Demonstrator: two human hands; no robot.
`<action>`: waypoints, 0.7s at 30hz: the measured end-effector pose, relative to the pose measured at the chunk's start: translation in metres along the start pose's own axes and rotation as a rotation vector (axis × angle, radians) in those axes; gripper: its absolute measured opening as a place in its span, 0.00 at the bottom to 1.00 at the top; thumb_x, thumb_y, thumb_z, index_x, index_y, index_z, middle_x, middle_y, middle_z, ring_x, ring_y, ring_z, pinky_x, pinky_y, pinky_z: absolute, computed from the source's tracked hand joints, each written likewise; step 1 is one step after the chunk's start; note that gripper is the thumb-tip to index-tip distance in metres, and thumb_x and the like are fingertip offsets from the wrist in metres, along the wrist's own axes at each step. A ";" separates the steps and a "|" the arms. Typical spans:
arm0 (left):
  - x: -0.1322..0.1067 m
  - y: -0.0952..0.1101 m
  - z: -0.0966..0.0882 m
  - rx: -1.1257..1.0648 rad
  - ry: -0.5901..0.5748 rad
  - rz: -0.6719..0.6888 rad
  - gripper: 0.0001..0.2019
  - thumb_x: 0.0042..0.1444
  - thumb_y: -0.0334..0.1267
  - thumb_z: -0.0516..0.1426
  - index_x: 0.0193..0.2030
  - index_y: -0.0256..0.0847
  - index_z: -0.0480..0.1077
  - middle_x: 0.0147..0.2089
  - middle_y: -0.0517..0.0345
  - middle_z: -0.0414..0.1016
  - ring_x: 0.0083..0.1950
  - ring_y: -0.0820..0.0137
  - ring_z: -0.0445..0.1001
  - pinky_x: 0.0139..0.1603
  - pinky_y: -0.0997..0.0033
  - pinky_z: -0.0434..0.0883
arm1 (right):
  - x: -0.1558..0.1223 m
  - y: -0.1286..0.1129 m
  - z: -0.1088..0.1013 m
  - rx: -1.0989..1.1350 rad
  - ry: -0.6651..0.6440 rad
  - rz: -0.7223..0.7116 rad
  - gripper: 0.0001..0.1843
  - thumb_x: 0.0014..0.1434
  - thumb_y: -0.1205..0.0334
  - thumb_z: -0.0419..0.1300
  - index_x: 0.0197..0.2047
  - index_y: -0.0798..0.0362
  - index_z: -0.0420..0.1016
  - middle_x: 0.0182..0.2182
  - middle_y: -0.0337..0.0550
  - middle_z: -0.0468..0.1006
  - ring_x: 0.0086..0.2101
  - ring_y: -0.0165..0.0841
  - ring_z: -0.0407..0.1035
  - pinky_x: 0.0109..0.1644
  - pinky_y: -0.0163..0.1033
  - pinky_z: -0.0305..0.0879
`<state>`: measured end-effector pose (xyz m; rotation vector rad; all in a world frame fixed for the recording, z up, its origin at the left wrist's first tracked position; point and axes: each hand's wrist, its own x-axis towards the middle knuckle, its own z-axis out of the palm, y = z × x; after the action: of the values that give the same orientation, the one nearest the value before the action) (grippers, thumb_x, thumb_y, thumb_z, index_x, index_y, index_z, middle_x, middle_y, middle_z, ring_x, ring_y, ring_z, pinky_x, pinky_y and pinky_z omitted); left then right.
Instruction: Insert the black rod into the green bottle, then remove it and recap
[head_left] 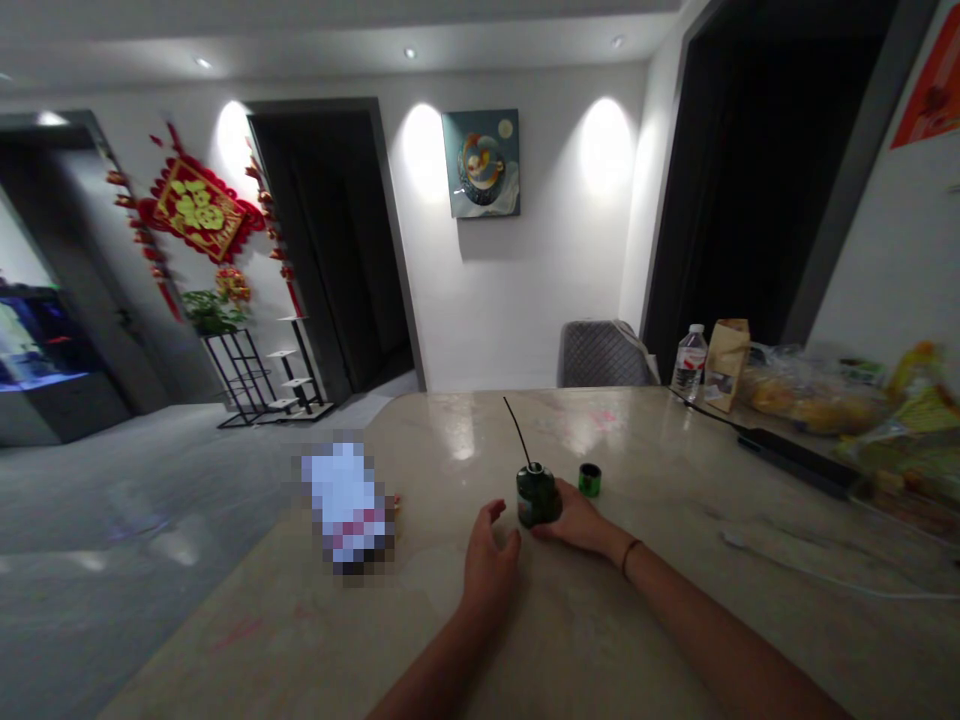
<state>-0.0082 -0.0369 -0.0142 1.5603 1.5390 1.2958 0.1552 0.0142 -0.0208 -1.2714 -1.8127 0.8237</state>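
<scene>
A small dark green glass bottle (534, 499) stands upright on the table, with one thin dark stick (517, 431) leaning out of its neck to the left. My right hand (577, 520) grips the bottle from its right side, and a dark band circles that wrist. Just left of the bottle, my left hand (491, 560) is open, thumb and fingers apart, with nothing in it and a small gap to the glass. A short green cylindrical cap (589, 480) sits beyond my right hand. The bottle's label is too small to read.
Left on the marble-look table (585, 640) is a pixelated bright object (349, 505). At the right are a water bottle (690, 362), a paper bag (726, 365), bagged food (814, 395), a long black object (799, 462) and a white cable (825, 578). A grey chair (604, 353) stands behind.
</scene>
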 end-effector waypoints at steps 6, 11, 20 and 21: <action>0.000 0.003 -0.001 -0.004 -0.013 -0.032 0.19 0.45 0.32 0.53 0.47 0.37 0.63 0.52 0.48 0.67 0.54 0.66 0.65 0.57 0.64 0.58 | 0.019 0.002 0.008 -0.210 0.132 0.055 0.35 0.31 0.51 0.66 0.44 0.56 0.66 0.41 0.50 0.71 0.41 0.42 0.66 0.45 0.43 0.61; -0.001 0.006 -0.003 0.002 -0.029 -0.039 0.19 0.46 0.32 0.52 0.47 0.36 0.63 0.51 0.47 0.68 0.53 0.65 0.65 0.57 0.63 0.58 | 0.037 0.001 0.013 -0.335 0.135 0.104 0.34 0.33 0.48 0.65 0.43 0.56 0.67 0.41 0.50 0.70 0.42 0.43 0.66 0.44 0.43 0.61; 0.000 0.005 -0.002 0.002 -0.029 -0.054 0.17 0.46 0.32 0.52 0.45 0.36 0.64 0.50 0.47 0.68 0.52 0.66 0.66 0.56 0.64 0.59 | 0.069 0.003 0.017 -0.430 0.171 0.163 0.36 0.34 0.44 0.64 0.45 0.56 0.66 0.43 0.53 0.70 0.46 0.46 0.64 0.48 0.44 0.58; 0.000 0.005 -0.002 0.000 -0.030 -0.048 0.17 0.46 0.32 0.52 0.45 0.36 0.64 0.50 0.47 0.68 0.52 0.66 0.66 0.55 0.64 0.59 | 0.072 0.003 0.018 -0.434 0.172 0.172 0.36 0.34 0.44 0.64 0.45 0.56 0.66 0.43 0.53 0.70 0.46 0.46 0.64 0.48 0.44 0.58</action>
<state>-0.0078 -0.0380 -0.0092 1.5268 1.5489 1.2401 0.1257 0.0820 -0.0164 -1.7362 -1.8169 0.4001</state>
